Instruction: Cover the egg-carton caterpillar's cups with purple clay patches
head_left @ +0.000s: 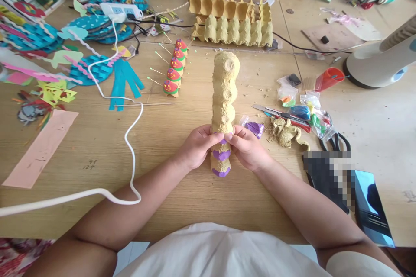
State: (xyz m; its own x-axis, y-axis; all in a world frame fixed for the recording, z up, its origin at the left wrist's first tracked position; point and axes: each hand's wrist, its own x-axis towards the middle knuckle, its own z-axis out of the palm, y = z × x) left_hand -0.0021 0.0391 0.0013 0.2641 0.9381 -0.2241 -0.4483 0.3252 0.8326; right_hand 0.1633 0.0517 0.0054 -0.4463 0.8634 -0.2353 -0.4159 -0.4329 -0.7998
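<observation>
Both hands hold a long, bumpy strip of yellowish egg carton [224,95], which points away from me over the middle of the table. My left hand [199,145] grips its left edge and my right hand [248,146] its right edge, with the thumbs almost meeting on top. Purple clay patches [221,155] cover parts of the strip's near end, one of them right under the thumbs. Just right of my right hand lies a small bag of purple clay [255,129]. Farther left stands a row of red-and-green painted carton cups [176,64] with pins stuck in them.
Egg cartons [238,30] lie at the back. A white cable [128,138] winds across the left side. To the right are a box cutter [286,117], torn carton scraps [286,132], scissors [336,143], clay bags, a red cup [330,78] and a dark phone [372,207].
</observation>
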